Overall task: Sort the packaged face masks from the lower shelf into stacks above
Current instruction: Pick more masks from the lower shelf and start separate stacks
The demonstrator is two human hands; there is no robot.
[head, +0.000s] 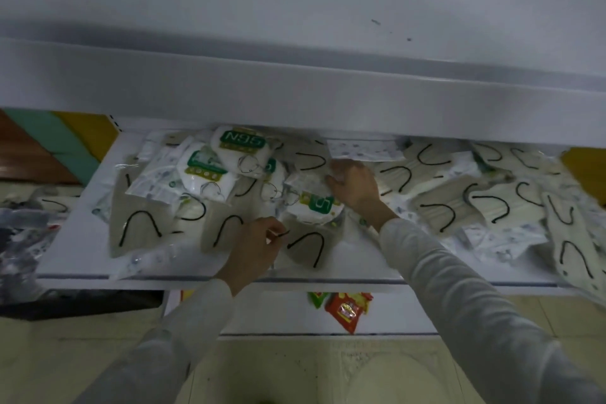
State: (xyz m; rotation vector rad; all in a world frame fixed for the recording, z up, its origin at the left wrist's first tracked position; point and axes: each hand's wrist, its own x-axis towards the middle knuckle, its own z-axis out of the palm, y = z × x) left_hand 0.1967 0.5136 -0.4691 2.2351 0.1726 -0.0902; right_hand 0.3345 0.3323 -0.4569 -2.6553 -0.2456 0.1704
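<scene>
Masks lie heaped all over the white shelf (75, 259), under the upper shelf (295, 92). The left hand (259, 248) has its fingers curled, pinching the edge of a beige pack (306, 249) near the front. The right hand (354, 187) reaches deeper, fingers bent on a green-labelled pack (311, 207); whether it is gripping or just pressing cannot be told. Red snack packets (347, 310) sit below.

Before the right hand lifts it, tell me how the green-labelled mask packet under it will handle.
Probably floppy: the green-labelled packet under the right hand is a thin, crinkled clear pouch. Likely light, since it holds only a white mask. Possibly slippery: its film is glossy and it lies on other packets, so it may slide.
</scene>
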